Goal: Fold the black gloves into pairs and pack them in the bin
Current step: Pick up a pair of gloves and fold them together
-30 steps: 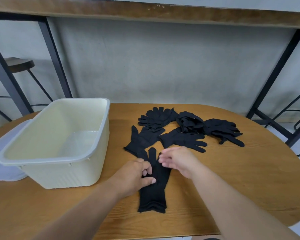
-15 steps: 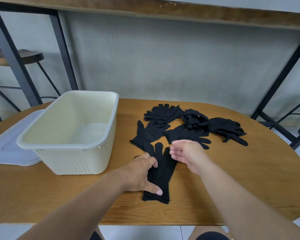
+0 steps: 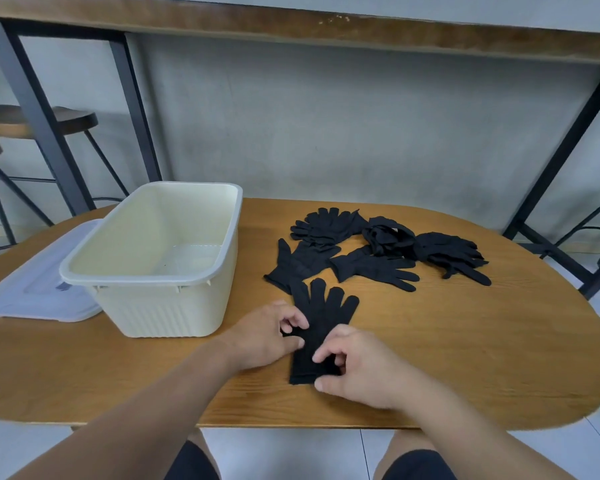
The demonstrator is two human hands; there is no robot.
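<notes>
A pale translucent lid [image 3: 32, 292] lies flat on the left part of the oval wooden table [image 3: 465, 341]. Behind the table stands a grey wall [image 3: 326, 133], with a long wooden shelf [image 3: 291, 26] on dark metal legs [image 3: 42, 133] running along it. A round-seated stool [image 3: 66, 123] stands at far left on a pale tiled floor [image 3: 291, 452].

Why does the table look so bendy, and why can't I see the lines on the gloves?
Head view: the wide-angle lens bows the table edge; the black gloves swallow light, so the pile blurs into one dark shape; soft, even light leaves only faint shadows; the bin looks sharp, without glare.
</notes>
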